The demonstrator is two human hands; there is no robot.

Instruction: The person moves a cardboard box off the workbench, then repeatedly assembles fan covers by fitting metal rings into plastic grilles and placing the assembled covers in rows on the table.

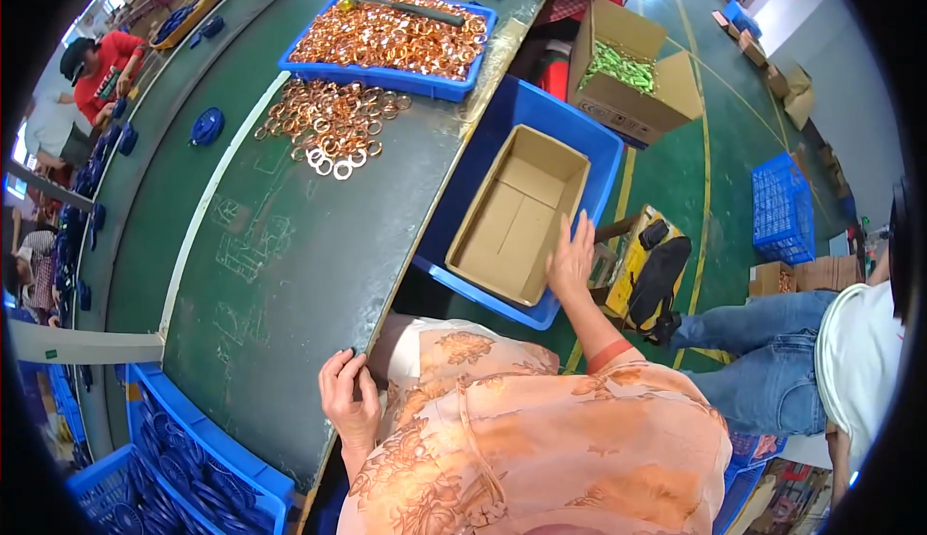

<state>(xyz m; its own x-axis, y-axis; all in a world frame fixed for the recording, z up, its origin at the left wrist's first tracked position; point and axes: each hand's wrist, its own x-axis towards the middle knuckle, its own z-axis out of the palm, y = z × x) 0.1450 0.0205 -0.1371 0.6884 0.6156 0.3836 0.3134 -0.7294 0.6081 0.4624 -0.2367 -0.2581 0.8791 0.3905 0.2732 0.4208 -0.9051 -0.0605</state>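
My right hand (572, 257) has its fingers spread at the right rim of an open cardboard box (517, 216), and nothing shows in its grasp. The box's bare bottom shows; it rests in a blue plastic bin (606, 149) beside the bench. My left hand (350, 395) lies at the edge of the dark workbench (309, 245), fingers loosely bent, thumb apart, holding nothing visible. Farther up the bench, a blue tray (372, 76) is heaped with copper-coloured rings (386, 42), a dark bar (410, 8) across them. A loose pile of rings (333, 120) spreads in front of the tray.
Blue crates (208, 448) of dark blue parts stand at lower left. A carton (642, 105) of green pieces and a yellow stool (632, 255) are on the right. A person in jeans (772, 351) stands nearby; another in red (114, 71) works across the line.
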